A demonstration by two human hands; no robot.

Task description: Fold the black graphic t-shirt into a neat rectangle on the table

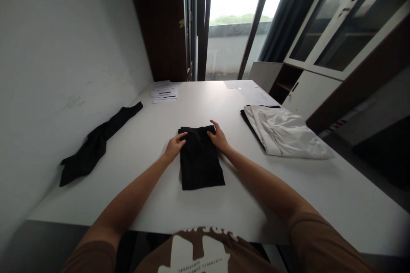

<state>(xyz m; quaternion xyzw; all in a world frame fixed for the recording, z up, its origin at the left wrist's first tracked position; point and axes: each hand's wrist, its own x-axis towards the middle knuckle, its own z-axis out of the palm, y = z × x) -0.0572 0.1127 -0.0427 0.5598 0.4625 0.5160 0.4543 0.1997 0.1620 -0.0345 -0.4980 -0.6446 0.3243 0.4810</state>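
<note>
A folded black garment [200,158] lies in the middle of the white table [160,204]. My left hand [174,146] rests at the garment's far left corner, fingers curled and pinching the cloth edge. My right hand [218,137] holds the far right corner, fingers closed on the fabric. Both forearms reach in from the near edge.
A crumpled black garment [96,143] lies at the left by the wall. A stack of a white garment [283,131] on a dark one sits at the right. Papers [164,91] lie at the far left corner. Cabinets stand to the right, a window behind.
</note>
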